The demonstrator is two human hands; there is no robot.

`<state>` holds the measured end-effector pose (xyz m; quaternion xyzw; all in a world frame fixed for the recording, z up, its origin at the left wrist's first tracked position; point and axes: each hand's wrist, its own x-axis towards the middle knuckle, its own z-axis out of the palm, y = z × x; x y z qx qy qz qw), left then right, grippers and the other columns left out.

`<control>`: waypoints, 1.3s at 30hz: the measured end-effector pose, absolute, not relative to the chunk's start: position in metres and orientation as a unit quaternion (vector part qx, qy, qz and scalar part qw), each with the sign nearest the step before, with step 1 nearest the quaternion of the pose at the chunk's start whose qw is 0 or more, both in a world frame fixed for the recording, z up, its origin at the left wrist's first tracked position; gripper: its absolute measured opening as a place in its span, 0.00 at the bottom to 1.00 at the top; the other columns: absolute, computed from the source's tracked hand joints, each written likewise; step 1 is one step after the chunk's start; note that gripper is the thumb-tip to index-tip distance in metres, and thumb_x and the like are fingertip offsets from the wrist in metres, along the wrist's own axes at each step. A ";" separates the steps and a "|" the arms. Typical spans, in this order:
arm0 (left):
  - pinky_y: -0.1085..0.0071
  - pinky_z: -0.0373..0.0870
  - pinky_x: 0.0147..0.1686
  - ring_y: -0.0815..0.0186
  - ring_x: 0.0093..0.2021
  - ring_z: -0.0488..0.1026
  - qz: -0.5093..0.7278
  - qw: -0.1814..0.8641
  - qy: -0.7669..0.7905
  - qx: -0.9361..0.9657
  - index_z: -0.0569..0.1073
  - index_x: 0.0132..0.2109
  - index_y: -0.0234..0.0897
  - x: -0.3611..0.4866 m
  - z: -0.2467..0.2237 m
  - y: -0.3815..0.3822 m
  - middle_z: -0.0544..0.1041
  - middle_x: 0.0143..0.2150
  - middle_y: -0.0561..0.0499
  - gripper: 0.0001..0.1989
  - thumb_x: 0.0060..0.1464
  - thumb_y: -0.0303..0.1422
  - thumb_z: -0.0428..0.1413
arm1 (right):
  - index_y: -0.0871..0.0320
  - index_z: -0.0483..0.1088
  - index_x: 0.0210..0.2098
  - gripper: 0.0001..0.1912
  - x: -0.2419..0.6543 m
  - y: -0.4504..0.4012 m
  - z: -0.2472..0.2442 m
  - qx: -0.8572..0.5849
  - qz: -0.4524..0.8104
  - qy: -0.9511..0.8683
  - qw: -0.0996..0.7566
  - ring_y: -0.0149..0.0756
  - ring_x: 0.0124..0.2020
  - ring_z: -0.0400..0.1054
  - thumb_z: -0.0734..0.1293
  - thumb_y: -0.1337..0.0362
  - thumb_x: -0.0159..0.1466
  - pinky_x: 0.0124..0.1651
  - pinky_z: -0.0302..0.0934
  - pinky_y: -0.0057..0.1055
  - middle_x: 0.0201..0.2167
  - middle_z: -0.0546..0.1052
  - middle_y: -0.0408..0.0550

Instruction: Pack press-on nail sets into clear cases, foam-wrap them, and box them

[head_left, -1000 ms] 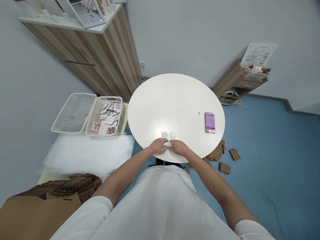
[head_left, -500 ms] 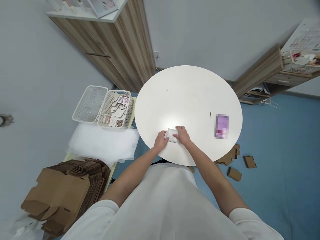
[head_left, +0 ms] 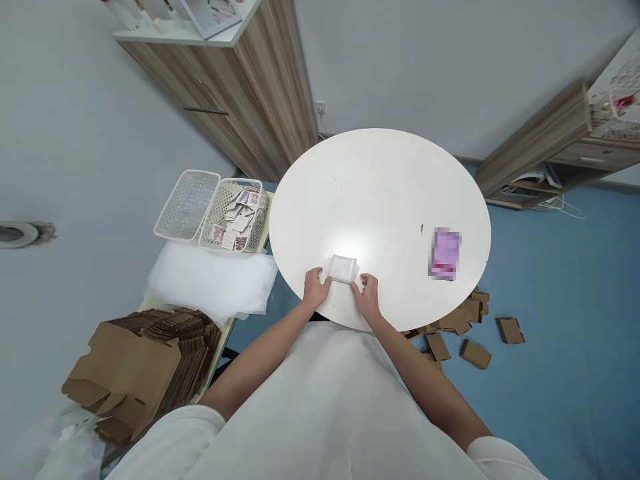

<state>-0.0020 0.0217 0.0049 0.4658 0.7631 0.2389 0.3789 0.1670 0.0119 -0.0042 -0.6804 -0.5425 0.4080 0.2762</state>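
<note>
A small flat packet wrapped in white foam sheet (head_left: pixel 343 268) lies near the front edge of the round white table (head_left: pixel 375 180). Loose ends of the wrap stick out at its left and right sides. My left hand (head_left: pixel 315 288) is beside its left end, thumb near the lower corner, fingers apart and open. My right hand (head_left: pixel 367 295) rests at the opposite end, thumb close to the lower right corner, fingers slightly bent and spread from the thumb. On the table's right side lies a purple, pixelated item (head_left: pixel 445 253).
To the left stand a white basket of printed cards (head_left: pixel 260 223), a second white basket (head_left: pixel 187 200), a stack of white foam sheets (head_left: pixel 215 277) and flattened brown cardboard boxes (head_left: pixel 135 367). Small brown boxes (head_left: pixel 475 353) lie on the blue floor at right. A wooden cabinet (head_left: pixel 250 87) stands behind.
Both hands have drawn back off the packet toward me and apart, and its loose side ends now show. The view has shifted slightly.
</note>
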 end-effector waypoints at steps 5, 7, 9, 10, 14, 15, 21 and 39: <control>0.65 0.67 0.39 0.63 0.40 0.69 0.238 0.419 0.771 0.416 0.59 0.53 0.36 -0.005 0.001 0.023 0.67 0.48 0.41 0.26 0.49 0.42 0.53 | 0.57 0.58 0.46 0.23 0.161 0.012 0.002 -0.697 0.457 -0.477 0.279 0.39 0.41 0.63 0.60 0.51 0.56 0.38 0.62 0.34 0.46 0.64 0.55; 0.66 0.68 0.39 0.65 0.38 0.70 0.242 0.424 0.757 0.435 0.61 0.53 0.37 -0.003 -0.001 0.029 0.68 0.47 0.43 0.25 0.49 0.40 0.54 | 0.57 0.60 0.46 0.23 0.157 0.018 0.003 -0.706 0.457 -0.461 0.283 0.38 0.38 0.64 0.60 0.51 0.55 0.37 0.62 0.34 0.45 0.66 0.54; 0.66 0.68 0.40 0.65 0.36 0.70 0.230 0.427 0.746 0.456 0.63 0.51 0.36 0.001 -0.001 0.037 0.69 0.46 0.43 0.23 0.49 0.37 0.54 | 0.58 0.60 0.45 0.22 0.153 0.025 0.004 -0.714 0.454 -0.454 0.280 0.37 0.35 0.65 0.60 0.52 0.55 0.36 0.62 0.34 0.44 0.68 0.53; 0.65 0.68 0.40 0.65 0.36 0.71 0.221 0.431 0.740 0.467 0.65 0.50 0.35 0.002 -0.001 0.040 0.70 0.45 0.44 0.21 0.49 0.36 0.54 | 0.58 0.61 0.44 0.21 0.151 0.027 0.003 -0.716 0.452 -0.454 0.277 0.36 0.33 0.66 0.60 0.53 0.55 0.36 0.62 0.34 0.43 0.69 0.52; 0.64 0.69 0.39 0.64 0.36 0.71 0.210 0.449 0.713 0.496 0.67 0.48 0.35 -0.001 0.000 0.049 0.72 0.43 0.45 0.18 0.49 0.32 0.53 | 0.58 0.61 0.44 0.19 0.142 0.035 0.004 -0.728 0.442 -0.447 0.274 0.34 0.31 0.67 0.60 0.56 0.56 0.37 0.63 0.34 0.41 0.72 0.51; 0.65 0.70 0.38 0.64 0.35 0.71 0.215 0.452 0.711 0.494 0.67 0.49 0.36 -0.005 0.000 0.051 0.72 0.43 0.45 0.18 0.49 0.32 0.53 | 0.57 0.61 0.44 0.18 0.137 0.037 0.005 -0.731 0.440 -0.444 0.273 0.34 0.32 0.67 0.61 0.57 0.55 0.37 0.63 0.33 0.40 0.72 0.50; 0.66 0.70 0.37 0.65 0.35 0.71 0.258 0.438 0.726 0.464 0.67 0.45 0.36 -0.064 -0.001 0.073 0.73 0.40 0.47 0.15 0.49 0.33 0.54 | 0.58 0.63 0.45 0.18 0.082 0.068 0.008 -0.712 0.444 -0.485 0.245 0.36 0.38 0.68 0.60 0.57 0.57 0.42 0.64 0.35 0.41 0.73 0.51; 0.70 0.69 0.37 0.67 0.36 0.69 0.334 0.337 0.713 0.516 0.68 0.46 0.34 -0.189 -0.016 0.162 0.70 0.39 0.47 0.17 0.47 0.32 0.56 | 0.59 0.62 0.49 0.20 -0.049 0.161 -0.007 -0.668 0.415 -0.541 0.297 0.34 0.38 0.65 0.62 0.63 0.57 0.43 0.63 0.35 0.42 0.70 0.50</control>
